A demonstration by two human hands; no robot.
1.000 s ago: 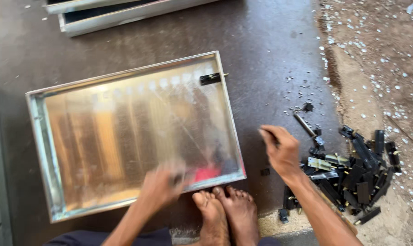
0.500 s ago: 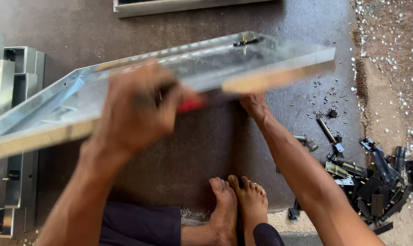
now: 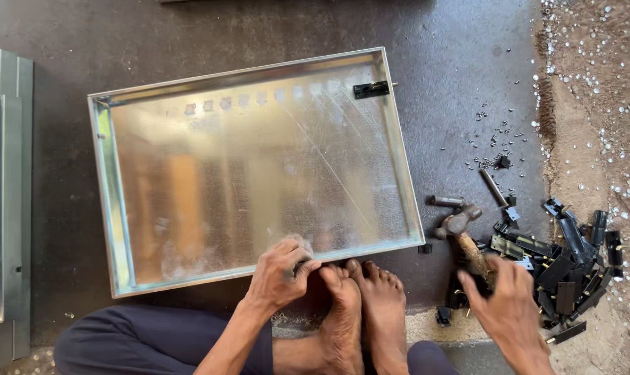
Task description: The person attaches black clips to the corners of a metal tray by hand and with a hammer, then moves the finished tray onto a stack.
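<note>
Dark, scuffed concrete flooring [image 3: 461, 62] fills most of the head view, bordered on the right by a sandy strip [image 3: 600, 104] scattered with small pale specks. A shallow galvanised metal tray [image 3: 259, 173] is laid flat on the floor, open side up, with a small black hinge [image 3: 370, 89] fixed at its far rim. The near rim of the tray is pinched by the left hand [image 3: 281, 272], its fingers curled shut over the edge just beside two bare feet [image 3: 363, 305]. The right hand [image 3: 507, 305] is wrapped partly around the wooden handle of a hammer [image 3: 464, 236], fingers bent but not fully closed; the hammer's metal head is seen lying on the floor just off the tray's near right corner. A heap of black hinges [image 3: 568, 260] is piled right of the hammer, touching the hand. A grey metal box [image 3: 5, 194] is stood at the left edge, well apart from the tray.
</note>
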